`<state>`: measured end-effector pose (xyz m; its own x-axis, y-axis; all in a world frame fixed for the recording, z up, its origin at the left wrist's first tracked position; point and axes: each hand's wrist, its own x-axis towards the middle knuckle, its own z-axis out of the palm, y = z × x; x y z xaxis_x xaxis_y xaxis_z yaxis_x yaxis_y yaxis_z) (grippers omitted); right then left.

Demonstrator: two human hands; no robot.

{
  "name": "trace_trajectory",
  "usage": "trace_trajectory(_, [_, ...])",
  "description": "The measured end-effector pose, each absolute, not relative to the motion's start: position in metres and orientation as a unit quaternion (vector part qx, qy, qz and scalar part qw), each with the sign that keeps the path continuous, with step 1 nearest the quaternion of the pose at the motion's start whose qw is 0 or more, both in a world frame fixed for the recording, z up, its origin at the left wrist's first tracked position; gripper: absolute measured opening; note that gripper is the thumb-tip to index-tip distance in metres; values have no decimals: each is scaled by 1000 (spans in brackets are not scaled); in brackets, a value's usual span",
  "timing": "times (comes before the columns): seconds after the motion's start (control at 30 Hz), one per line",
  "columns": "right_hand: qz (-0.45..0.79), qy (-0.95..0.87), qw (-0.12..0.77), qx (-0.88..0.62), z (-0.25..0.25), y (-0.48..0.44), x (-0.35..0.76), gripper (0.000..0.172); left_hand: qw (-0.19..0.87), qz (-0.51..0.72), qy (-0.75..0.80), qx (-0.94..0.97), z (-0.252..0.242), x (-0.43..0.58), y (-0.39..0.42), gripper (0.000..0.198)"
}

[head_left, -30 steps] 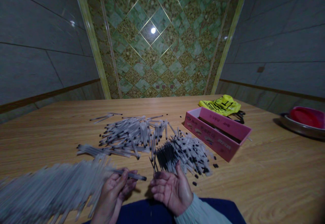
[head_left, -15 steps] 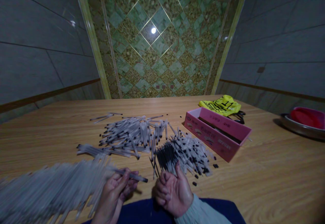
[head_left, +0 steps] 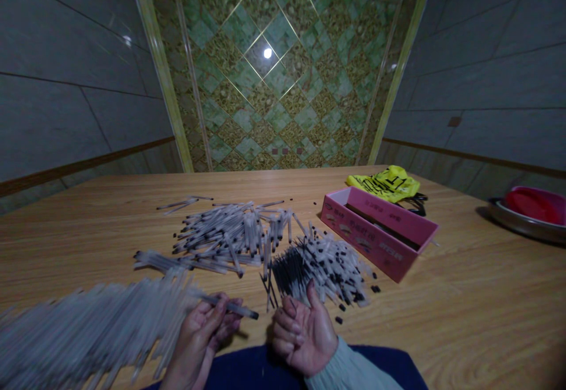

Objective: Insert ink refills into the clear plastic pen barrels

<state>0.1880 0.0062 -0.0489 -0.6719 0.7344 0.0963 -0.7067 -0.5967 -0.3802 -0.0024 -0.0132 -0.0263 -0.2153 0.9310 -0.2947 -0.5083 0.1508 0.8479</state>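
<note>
The pen (head_left: 242,309) is a slim, straight tube of cloudy, see-through plastic with a blunt black end, held just above the near part of the table. The left hand (head_left: 204,332) has it clamped between thumb and fingers; it slants across the fingertips, its black end poking out to the right, short of the other hand. The right hand (head_left: 303,332) is palm up, fingers curled in and thumb standing apart from them; from here I can't tell whether anything is tucked inside.

Just left of the left hand spreads a broad heap of clear tubes (head_left: 88,331), glassy and lying side by side, rather blurred. Beyond the hands, a looser pile of pens (head_left: 216,233) with dark tips lies crisscrossed. Beyond the right hand, thin black rods (head_left: 288,272) bunch against a mound of short, whitish pieces (head_left: 338,263), with small black plugs (head_left: 339,320) scattered at its near right side.

Farther right sits an open pink box (head_left: 375,239), smooth-sided and printed, a crumpled yellow bag (head_left: 384,183) behind it. A round metal tray (head_left: 522,226) with a red dish (head_left: 530,204) rests at the far right of the wood-grained table (head_left: 469,307).
</note>
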Motion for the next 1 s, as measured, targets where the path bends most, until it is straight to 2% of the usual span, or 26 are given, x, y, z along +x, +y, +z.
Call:
trace_trajectory(0.2, [894,-205,397,-47,-46,7,188,68,583,606,490,229,-26,-3,-16,38])
trace_trajectory(0.3, [876,-247,387,-148,-47,6,183,64,582,600,493,242,-26,-1,-17,37])
trace_trajectory(0.43, [768,-402,416,-275,-51,2,172,56,589,591,484,264,-24,2,-17,37])
trace_trajectory(0.6, [744,-477,367,-291,-54,-2,167,66,590,579,484,287,-25,6,-17,38])
trace_trajectory(0.8, [724,-500,363,-308,-51,-3,170,59,584,575,485,306,-28,6,-18,37])
trace_trajectory(1.0, [641,-513,437,-368,-45,-5,173,45,572,578,490,315,-31,4,-16,38])
